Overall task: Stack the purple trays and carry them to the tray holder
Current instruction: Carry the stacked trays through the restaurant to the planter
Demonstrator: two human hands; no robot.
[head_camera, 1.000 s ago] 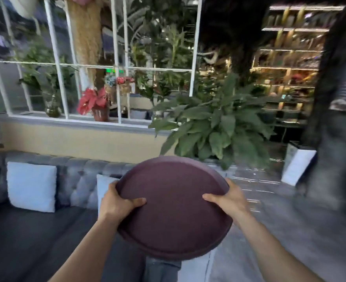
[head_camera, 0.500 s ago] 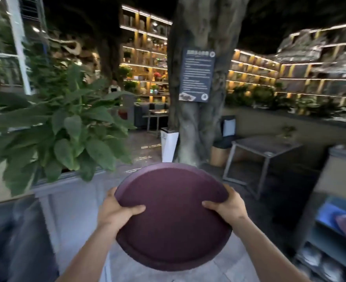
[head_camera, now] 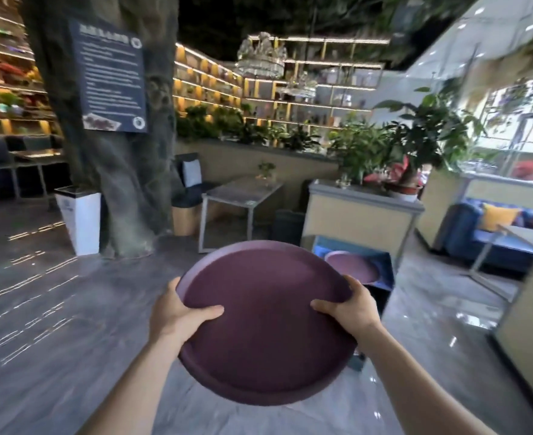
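in the head view, the left hand (head_camera: 180, 312) and the right hand (head_camera: 349, 309) are gripping opposite rims of the round purple plastic trays (head_camera: 266, 323), held above the grey floor (head_camera: 55, 324), near a blue tray holder (head_camera: 384, 268) carrying another purple tray (head_camera: 351, 266).

You stand on a glossy grey marbled floor (head_camera: 55, 309) that mirrors streaks of light. At the far left a thick tree trunk (head_camera: 114, 152) rises out of frame, with a dark blue sign (head_camera: 111, 78) fixed to it and a white tapered bin (head_camera: 80, 218) at its foot. Behind it, warm-lit shelves (head_camera: 215, 86) run along the back wall, and a crystal chandelier (head_camera: 262, 56) hangs above them. A metal-framed table (head_camera: 243, 193) sits just right of the trunk. Leafy plants (head_camera: 415, 136) top a beige partition (head_camera: 359, 218). At the far right, bright windows (head_camera: 509, 130) glow above a blue sofa (head_camera: 491, 233) with a yellow cushion (head_camera: 498, 216).
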